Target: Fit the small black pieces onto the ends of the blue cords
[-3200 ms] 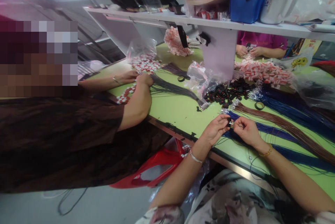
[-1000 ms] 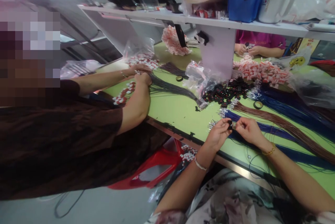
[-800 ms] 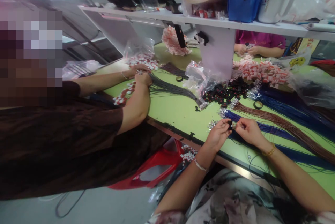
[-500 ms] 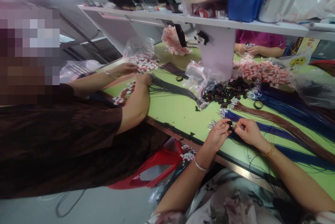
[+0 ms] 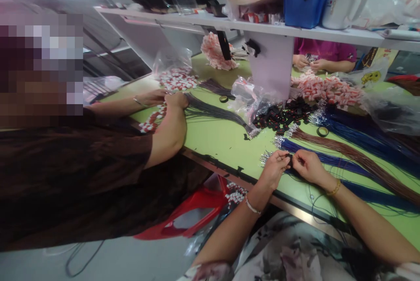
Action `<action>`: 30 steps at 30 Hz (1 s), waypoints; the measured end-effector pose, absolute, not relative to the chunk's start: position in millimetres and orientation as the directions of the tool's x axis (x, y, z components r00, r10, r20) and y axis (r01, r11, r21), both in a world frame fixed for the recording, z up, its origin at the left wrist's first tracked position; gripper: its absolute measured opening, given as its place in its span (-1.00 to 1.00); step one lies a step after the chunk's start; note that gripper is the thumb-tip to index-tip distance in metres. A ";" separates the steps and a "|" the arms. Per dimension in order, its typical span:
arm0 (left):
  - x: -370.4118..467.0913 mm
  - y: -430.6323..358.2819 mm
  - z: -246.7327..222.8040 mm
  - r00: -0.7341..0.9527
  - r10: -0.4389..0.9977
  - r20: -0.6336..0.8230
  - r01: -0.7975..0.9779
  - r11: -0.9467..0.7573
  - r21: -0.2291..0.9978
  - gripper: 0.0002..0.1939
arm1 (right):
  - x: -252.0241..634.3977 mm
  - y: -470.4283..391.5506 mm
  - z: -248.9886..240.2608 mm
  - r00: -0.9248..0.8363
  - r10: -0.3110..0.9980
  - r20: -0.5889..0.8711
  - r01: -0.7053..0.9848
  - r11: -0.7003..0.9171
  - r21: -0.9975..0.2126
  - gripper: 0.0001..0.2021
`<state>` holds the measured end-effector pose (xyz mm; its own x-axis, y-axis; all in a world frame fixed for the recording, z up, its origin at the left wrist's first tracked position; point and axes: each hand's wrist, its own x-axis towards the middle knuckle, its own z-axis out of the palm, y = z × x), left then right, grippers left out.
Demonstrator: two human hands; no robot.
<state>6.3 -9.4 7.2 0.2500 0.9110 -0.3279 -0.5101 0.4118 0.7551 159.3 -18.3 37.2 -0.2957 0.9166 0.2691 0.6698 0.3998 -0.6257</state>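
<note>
Near the table's front edge my left hand (image 5: pixel 275 168) pinches a small black piece (image 5: pixel 289 161) between thumb and fingers. My right hand (image 5: pixel 307 166) is closed right beside it, its fingertips at the piece; what they grip is too small to make out. Under and behind my hands lie blue wires (image 5: pixel 331 160) with silvery ends. Brown wires (image 5: pixel 348 152) run to the right behind them. A pile of black pieces (image 5: pixel 282 116) sits farther back, beside a roll of tape (image 5: pixel 322 131).
A person at the left works with grey wires (image 5: pixel 216 112) and red-white pieces (image 5: pixel 179 79). Another person sits behind the shelf (image 5: pixel 197 19), which holds a blue basket (image 5: pixel 306 7). Pink-white pieces (image 5: pixel 328 88) are heaped at the back. A red stool (image 5: pixel 197 204) stands below.
My right hand has moved slightly left, closer to my left hand, and the black piece is now more covered. The left person's far hand has shifted a little left.
</note>
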 end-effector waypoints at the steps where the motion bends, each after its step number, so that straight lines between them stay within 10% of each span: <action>1: 6.8 -8.9 7.1 0.250 0.908 -0.335 -0.511 0.418 0.751 -0.63 | 160.0 -17.5 36.8 -0.304 0.921 0.244 0.654 0.388 -0.649 -0.83; 14: 17.4 -7.2 8.0 0.238 0.910 -0.340 -0.502 0.415 0.759 -0.59 | 185.4 13.0 39.1 -0.285 0.950 0.124 0.725 0.298 -0.620 -0.75; 22: 16.2 -4.9 1.8 0.260 0.904 -0.339 -0.511 0.426 0.747 -0.61 | 196.4 59.1 29.2 -0.153 0.986 -0.065 0.986 0.148 -0.081 -0.81; 30: 14.5 -4.7 -0.7 0.277 0.900 -0.338 -0.510 0.436 0.742 -0.62 | 201.3 69.9 31.6 -0.216 0.976 -0.009 0.864 0.187 -0.467 -0.89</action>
<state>14.5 -4.7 -0.7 0.2767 0.8996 -0.3379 -0.5097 0.4355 0.7420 201.3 69.9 31.6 -0.2159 0.9764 -0.0088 0.8643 0.1870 -0.4669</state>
